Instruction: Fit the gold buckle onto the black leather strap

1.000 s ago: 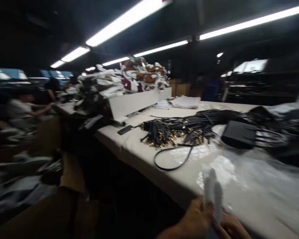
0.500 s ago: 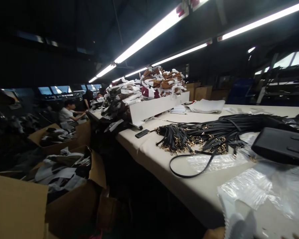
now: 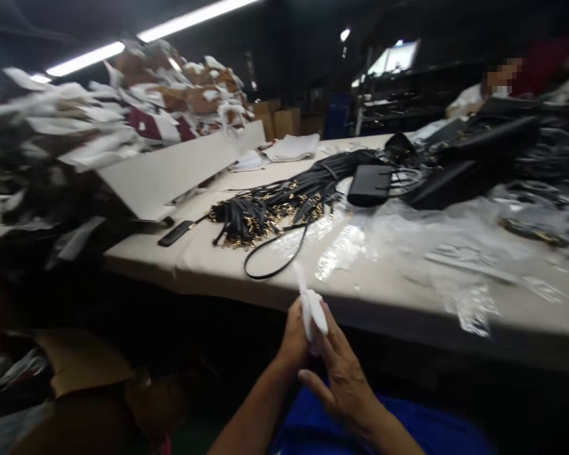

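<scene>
Low in the middle of the view, both my hands hold a small folded white strip upright between them, just in front of the table's near edge. My left hand is closed round the strip from behind. My right hand presses against its front with fingers close together. Behind the strip on the beige table lies a thick bundle of black straps with gold clasps, and one loose black strap loops toward the edge.
A black phone lies by a white divider board stacked with wrapped brown and dark red goods. A black bag, clear plastic sleeves and more dark bags cover the right. Cardboard boxes stand lower left. Another person is far right.
The view swung from the left side of the room down and right. My hands and the white strip, nearly out of view half a second ago, now show in full.
</scene>
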